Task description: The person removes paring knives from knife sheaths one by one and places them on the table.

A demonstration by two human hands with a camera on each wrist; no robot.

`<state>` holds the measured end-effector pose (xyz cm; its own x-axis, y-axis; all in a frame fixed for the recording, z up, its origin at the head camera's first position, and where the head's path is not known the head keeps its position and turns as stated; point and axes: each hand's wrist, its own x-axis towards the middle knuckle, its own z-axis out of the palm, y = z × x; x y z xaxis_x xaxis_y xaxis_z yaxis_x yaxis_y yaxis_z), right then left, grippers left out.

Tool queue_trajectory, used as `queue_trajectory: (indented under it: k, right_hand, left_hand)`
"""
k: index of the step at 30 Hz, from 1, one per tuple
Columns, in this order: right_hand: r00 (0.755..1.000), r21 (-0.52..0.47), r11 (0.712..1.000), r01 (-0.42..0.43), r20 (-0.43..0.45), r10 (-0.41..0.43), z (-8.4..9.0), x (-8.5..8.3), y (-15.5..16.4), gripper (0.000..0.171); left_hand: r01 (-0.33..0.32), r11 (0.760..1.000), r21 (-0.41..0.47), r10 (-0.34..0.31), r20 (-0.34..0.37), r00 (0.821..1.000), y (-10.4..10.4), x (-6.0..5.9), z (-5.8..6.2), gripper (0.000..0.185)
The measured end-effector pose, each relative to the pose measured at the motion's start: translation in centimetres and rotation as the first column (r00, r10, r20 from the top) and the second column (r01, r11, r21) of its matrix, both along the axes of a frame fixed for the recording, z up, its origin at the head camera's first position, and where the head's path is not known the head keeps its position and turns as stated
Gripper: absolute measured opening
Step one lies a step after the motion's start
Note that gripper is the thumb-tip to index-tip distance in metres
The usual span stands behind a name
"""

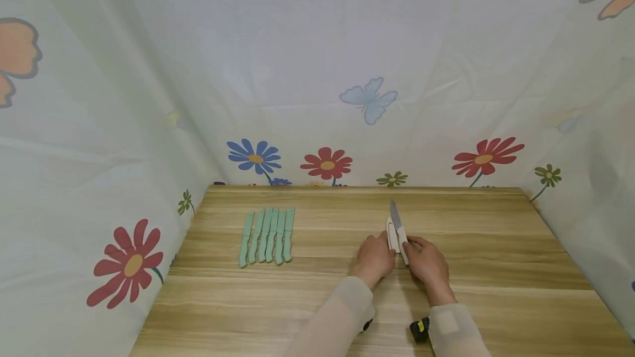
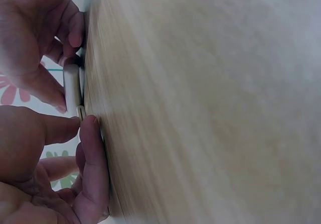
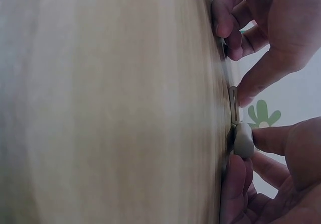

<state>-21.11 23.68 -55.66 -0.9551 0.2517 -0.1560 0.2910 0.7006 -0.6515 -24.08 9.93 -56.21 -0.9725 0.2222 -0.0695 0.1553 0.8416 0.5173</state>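
Near the middle of the bench (image 1: 322, 291), somewhat toward its right edge, both hands are working on a knife (image 1: 395, 218). The left hand (image 1: 374, 258) is pinching its white sheath (image 1: 392, 234), and the right hand (image 1: 428, 262) is gripping the handle, blade pointing at the far edge. Six green knives (image 1: 268, 236) are lying side by side toward the left edge.

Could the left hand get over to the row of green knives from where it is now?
Probably yes. The left hand rests by the white knife, and only bare table lies between it and the green knives to its left.
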Motion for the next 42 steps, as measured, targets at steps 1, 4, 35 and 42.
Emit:
queue_trajectory:
  k: [1, 4, 35, 42]
  right_hand:
    - [1.000, 0.002, 1.000, -0.001, 0.001, 0.001, 0.0, 0.0, 0.0, 0.048]
    - [1.000, 0.000, 1.000, 0.002, 0.002, -0.002, 0.0, 0.0, 0.0, 0.048]
    - [0.991, -0.287, 0.952, 0.106, -0.045, -0.124, 1.6, 3.7, -2.2, 0.051]
    - [0.989, -0.474, 0.879, 0.055, -0.097, -0.115, 2.1, 4.5, -5.6, 0.037]
  left_hand:
    - [0.001, 1.000, 0.001, -0.001, -0.003, 1.000, 0.0, 0.0, 0.0, 0.037]
    - [-0.001, 1.000, 0.010, 0.001, -0.001, 1.000, -0.1, 0.0, 0.1, 0.038]
    - [0.010, 0.899, 0.438, -0.069, 0.119, 0.990, -6.2, 2.8, -1.6, 0.061]
    - [-0.014, 0.879, 0.476, -0.040, 0.103, 0.994, -9.5, 4.6, -1.3, 0.053]
